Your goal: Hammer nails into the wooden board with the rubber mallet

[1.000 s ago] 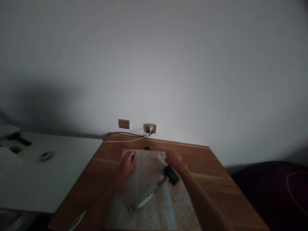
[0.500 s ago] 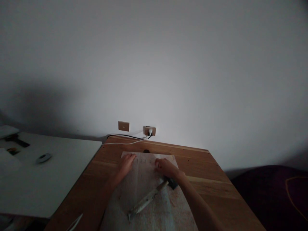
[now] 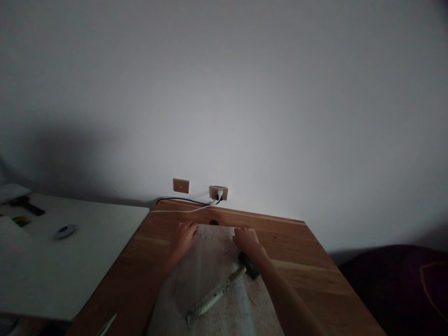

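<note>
A pale, worn wooden board (image 3: 206,261) lies on the brown wooden table, with several small nails (image 3: 206,236) standing in a row near its far edge. My left hand (image 3: 185,235) is closed at the board's far left corner, fingers curled over the edge. At the far right corner, my right hand (image 3: 247,239) is closed on the board too, its fingertips partly hidden. A hammer (image 3: 217,293) with a dark head and a worn, pale handle rests diagonally on the board, its head close to my right forearm.
Behind the wooden table (image 3: 297,261), cables (image 3: 185,211) run to a wall socket (image 3: 224,192). On the left stands a white table (image 3: 105,228) with a tape roll (image 3: 65,231) and a dark tool (image 3: 30,205). A dark, rounded piece of furniture (image 3: 388,280) is at right.
My right hand has moved right and slightly away, from beside the nails to the board's far right corner. My left hand stays at the left corner. The hammer's head is now more visible.
</note>
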A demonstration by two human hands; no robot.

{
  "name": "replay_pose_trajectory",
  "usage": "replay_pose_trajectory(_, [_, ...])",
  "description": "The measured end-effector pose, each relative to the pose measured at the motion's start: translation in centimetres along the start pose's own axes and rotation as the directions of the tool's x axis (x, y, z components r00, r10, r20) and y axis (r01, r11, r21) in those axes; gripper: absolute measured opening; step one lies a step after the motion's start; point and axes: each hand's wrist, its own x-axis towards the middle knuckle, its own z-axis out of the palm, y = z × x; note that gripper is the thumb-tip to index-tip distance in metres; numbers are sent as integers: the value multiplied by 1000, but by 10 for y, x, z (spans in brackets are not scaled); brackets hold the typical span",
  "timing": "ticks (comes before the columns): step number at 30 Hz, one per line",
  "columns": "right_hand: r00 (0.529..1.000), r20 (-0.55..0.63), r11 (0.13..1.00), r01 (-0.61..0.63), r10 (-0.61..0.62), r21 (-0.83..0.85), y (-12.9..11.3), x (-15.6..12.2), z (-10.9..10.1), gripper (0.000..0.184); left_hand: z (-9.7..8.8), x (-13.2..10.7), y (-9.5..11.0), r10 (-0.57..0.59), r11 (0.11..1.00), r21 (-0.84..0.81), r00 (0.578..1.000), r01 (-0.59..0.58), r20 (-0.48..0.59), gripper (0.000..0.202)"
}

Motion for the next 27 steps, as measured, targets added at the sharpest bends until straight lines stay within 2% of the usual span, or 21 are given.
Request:
replay_pose_trajectory(3, [1000,7,1000,6,-6,-9,-2,0,-2,27,-1,-5,9,-17,993,-119,998,25,68,18])
replay_pose_trajectory(5, [1000,3,1000,7,-7,-8,-3,-1,-2,27,1,-11,15,30,985,-172,988,-3,152,18])
replay_pose_trajectory(7, [1000,-4,1000,8,-8,0,-3,-3,-3,28,5,-16,18,59,986,-167,981,-28,184,17])
replay_pose_trajectory(13, [999,-20,997,31,-29,77,-6,-8,-15,36,18,-15,7,20,991,-130,999,-16,26,24])
replay_pose_trajectory(16, [987,24,974,151,-157,171,-13,-12,-22,32,22,-10,1,30,989,-148,999,-28,12,28])
replay_pose_trajectory(19, [940,95,917,291,-327,273,-24,-16,-22,26,24,-7,0,41,984,-176,999,-34,32,29])
replay_pose_trajectory(21, [921,119,897,323,-371,303,-31,-16,-19,24,24,-6,0,51,981,-189,998,-41,47,30])
replay_pose_trajectory(24, [931,107,903,303,-349,305,-33,-14,-12,22,21,-4,2,67,988,-147,995,-55,79,30])
replay_pose_trajectory(27, [967,58,936,225,-249,270,-27,-10,-9,24,16,0,4,94,994,-63,991,-88,91,24])
